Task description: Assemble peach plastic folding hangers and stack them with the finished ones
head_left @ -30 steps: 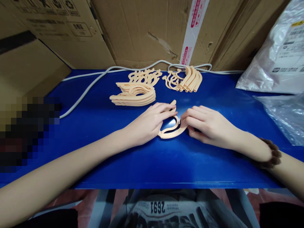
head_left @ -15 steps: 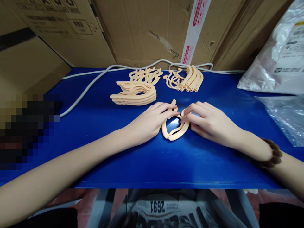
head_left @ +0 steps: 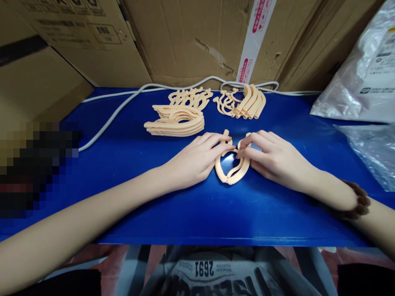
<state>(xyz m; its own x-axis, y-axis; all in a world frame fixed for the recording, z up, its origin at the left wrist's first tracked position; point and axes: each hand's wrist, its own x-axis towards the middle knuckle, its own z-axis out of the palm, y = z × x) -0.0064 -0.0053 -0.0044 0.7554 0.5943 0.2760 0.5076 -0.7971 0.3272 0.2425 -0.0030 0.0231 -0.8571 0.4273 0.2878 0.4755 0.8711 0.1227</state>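
Observation:
A beige plastic folding hanger (head_left: 237, 176) lies on the blue table, its curved arms folded into a loop. My left hand (head_left: 196, 158) is closed on its left side, with the fingers over the upper part. My right hand (head_left: 268, 155) grips the opposite side, thumb and fingers bent around the arm near the top. The fingers partly cover the upper joint. Farther back is a stack of folded beige hangers (head_left: 175, 128). Behind that stack lie several loose hanger hooks (head_left: 189, 98). More hooks (head_left: 225, 102) sit beside a row of curved hanger arms (head_left: 251, 102).
Cardboard boxes (head_left: 197, 24) stand along the back of the blue table (head_left: 185, 218). A white cable (head_left: 115, 113) runs across the rear and down the left. Clear plastic bags (head_left: 348, 94) lie at the right, and a pixelated dark patch covers the left side.
The lower end of the folded hanger has swung slightly to the right between my hands. Both hands keep their grip in nearly the same place.

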